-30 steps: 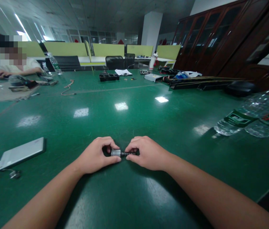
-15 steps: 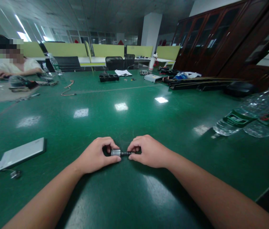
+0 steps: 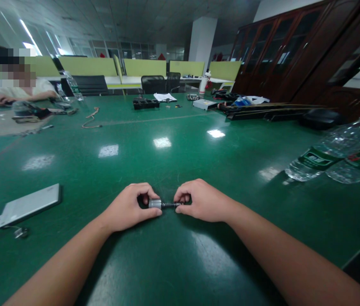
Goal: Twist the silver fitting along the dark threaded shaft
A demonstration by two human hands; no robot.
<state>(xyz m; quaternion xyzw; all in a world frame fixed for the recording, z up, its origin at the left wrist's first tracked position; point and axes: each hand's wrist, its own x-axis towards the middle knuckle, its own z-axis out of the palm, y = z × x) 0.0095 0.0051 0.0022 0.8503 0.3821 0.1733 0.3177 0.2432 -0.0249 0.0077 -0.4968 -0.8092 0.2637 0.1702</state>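
Observation:
A small silver metal cylinder [image 3: 155, 204] with a thin dark shaft [image 3: 168, 205] pointing right lies level just over the green table [image 3: 167, 170]. Thumb and fingers of my left hand [image 3: 133, 207] pinch the cylinder from the left. At the far end of the shaft, my right hand [image 3: 203, 202] is closed in a pinch on its tip. A bare stretch of shaft shows between the two hands. What exactly sits under my right fingertips is small and partly hidden.
A white flat device [image 3: 29, 205] with a cable lies left, a small metal part [image 3: 21, 232] beside it. Plastic bottles [image 3: 320, 157] stand right. Farther back are a black tray [image 3: 146, 103], a cord [image 3: 92, 119] and black bars [image 3: 256, 111]. A person [image 3: 23, 91] sits far left.
My right hand has shifted slightly right along the shaft, and more of the shaft shows. My left hand has stayed on the cylinder.

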